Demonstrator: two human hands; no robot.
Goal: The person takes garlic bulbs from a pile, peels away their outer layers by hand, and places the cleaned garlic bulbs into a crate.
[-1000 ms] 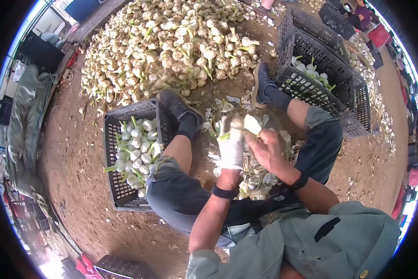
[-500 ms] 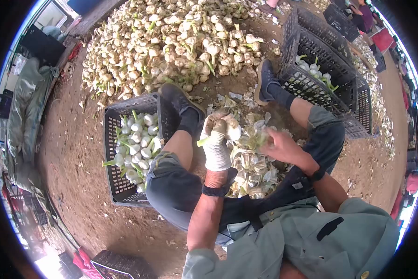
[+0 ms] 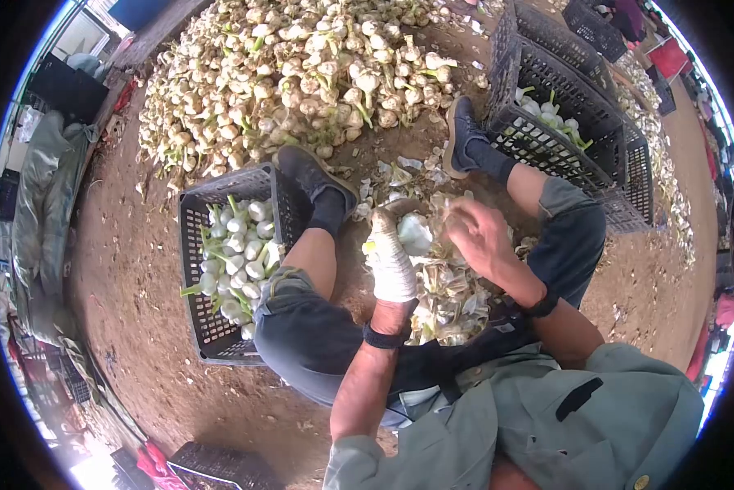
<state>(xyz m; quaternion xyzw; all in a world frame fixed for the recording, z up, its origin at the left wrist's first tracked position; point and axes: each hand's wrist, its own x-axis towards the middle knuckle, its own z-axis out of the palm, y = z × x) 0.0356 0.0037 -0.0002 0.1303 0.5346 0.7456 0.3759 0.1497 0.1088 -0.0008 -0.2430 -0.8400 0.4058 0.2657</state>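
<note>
1. Garlic bulb [image 3: 416, 235]: we are seeing it white and rounded, sitting just at three o'clock of our gloved left hand [image 3: 393, 255], with loose skins [image 3: 448, 298] lying lower down toward five o'clock.
2. Our left fingers are gripping the bulb; its green stem [image 3: 369, 247] is apparently poking out at that hand's nine o'clock side.
3. Our bare right hand [image 3: 481, 235] is hovering near the bulb's three o'clock side, its fingers curling and blurring; we are not managing to tell whether they are pinching anything.
4. We are judging the bulb light and firm, its outer layers thin and easily torn, its bared surface probably smooth and a little slippery, bruising if squeezed hard.
5. We are favouring a hold near the stem, the cloth glove adding grip and leaving the round side facing the bare fingers.
6. At nine o'clock a crate [image 3: 190, 245] is holding similar white bulbs [image 3: 236, 263]; toward eleven o'clock a pile of browner bulbs [image 3: 293, 82] is resting on the ground [image 3: 138, 269].
</note>
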